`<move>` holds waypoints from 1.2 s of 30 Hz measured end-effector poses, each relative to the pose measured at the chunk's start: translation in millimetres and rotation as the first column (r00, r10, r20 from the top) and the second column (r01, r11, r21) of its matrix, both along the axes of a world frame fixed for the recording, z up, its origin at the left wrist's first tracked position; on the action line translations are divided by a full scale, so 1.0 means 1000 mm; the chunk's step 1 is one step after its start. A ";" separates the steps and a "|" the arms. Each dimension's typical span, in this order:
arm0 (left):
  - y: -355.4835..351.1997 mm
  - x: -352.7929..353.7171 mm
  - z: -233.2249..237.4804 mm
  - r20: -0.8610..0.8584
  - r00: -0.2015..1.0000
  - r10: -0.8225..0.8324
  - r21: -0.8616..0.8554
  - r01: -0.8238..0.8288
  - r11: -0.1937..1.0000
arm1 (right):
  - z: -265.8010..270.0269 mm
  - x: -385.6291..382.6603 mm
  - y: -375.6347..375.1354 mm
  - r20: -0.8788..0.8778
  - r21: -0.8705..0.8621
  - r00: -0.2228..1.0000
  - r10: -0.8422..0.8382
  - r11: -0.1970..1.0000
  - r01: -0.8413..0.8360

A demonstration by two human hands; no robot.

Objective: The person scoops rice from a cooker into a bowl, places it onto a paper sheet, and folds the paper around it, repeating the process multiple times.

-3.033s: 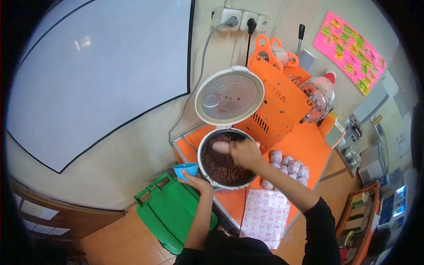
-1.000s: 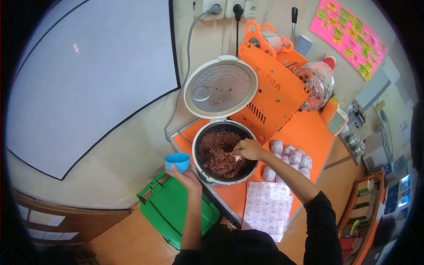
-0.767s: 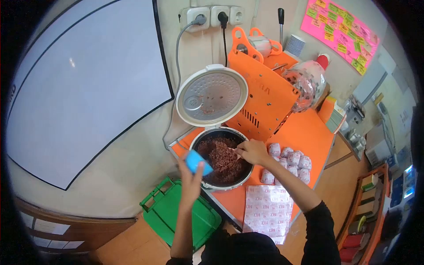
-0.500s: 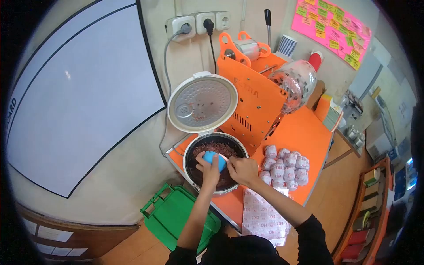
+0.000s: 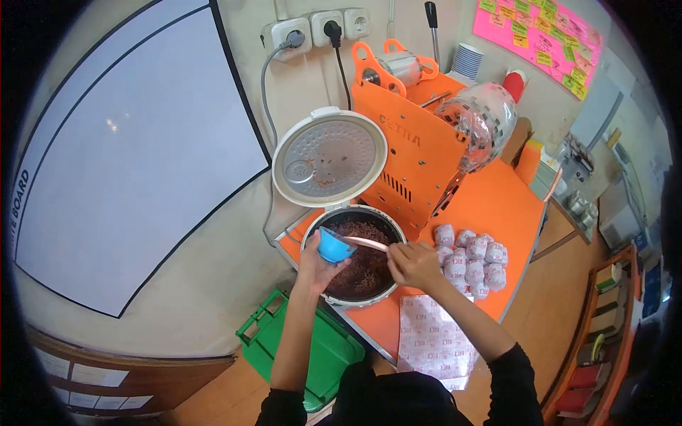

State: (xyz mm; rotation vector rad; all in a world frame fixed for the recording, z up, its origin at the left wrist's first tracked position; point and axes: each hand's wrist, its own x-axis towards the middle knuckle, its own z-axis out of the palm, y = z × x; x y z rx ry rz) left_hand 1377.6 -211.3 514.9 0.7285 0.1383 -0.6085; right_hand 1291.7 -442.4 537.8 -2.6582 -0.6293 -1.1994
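Observation:
My left hand [image 5: 312, 268] grips a small blue bowl [image 5: 335, 246], tilted over the open rice cooker [image 5: 357, 304]. My right hand [image 5: 414, 265] is closed round the handle of a pale pink rice spoon [image 5: 372, 244]. The spoon's far end reaches to the bowl's mouth and is partly hidden there. Below both hands, reddish-brown rice [image 5: 364, 273] lies in the cooker's dark pot. The cooker's lid [image 5: 330, 157] stands raised behind, with a few grains stuck to its inside.
Several paper-wrapped bundles [image 5: 474, 261] sit right of the cooker on the orange table [image 5: 490, 199]. Printed wrapping sheets [image 5: 435, 337] lie at the near edge. Behind stands an orange machine [image 5: 408, 160]. A green bin [image 5: 305, 348] is below left, a whiteboard [image 5: 135, 156] on the wall.
My hands have moved apart: the right drew back rightward, showing more of the spoon, and the left shifted left with the bowl, now tilted differently. The view has shifted slightly.

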 end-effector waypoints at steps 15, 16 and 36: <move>0.016 -0.017 -0.005 0.419 0.894 -0.159 0.138 0.111 0.984 | -0.004 0.030 0.029 -0.481 0.831 0.722 0.498 0.521 0.195; 0.015 -0.017 -0.009 0.406 0.902 -0.148 0.132 0.103 0.986 | 0.003 0.024 0.041 -0.475 0.864 0.659 0.583 0.453 0.221; 0.002 -0.017 -0.050 0.796 0.597 -0.099 0.448 -0.473 0.759 | 0.048 -0.007 0.044 -0.551 0.642 0.261 0.792 0.204 0.739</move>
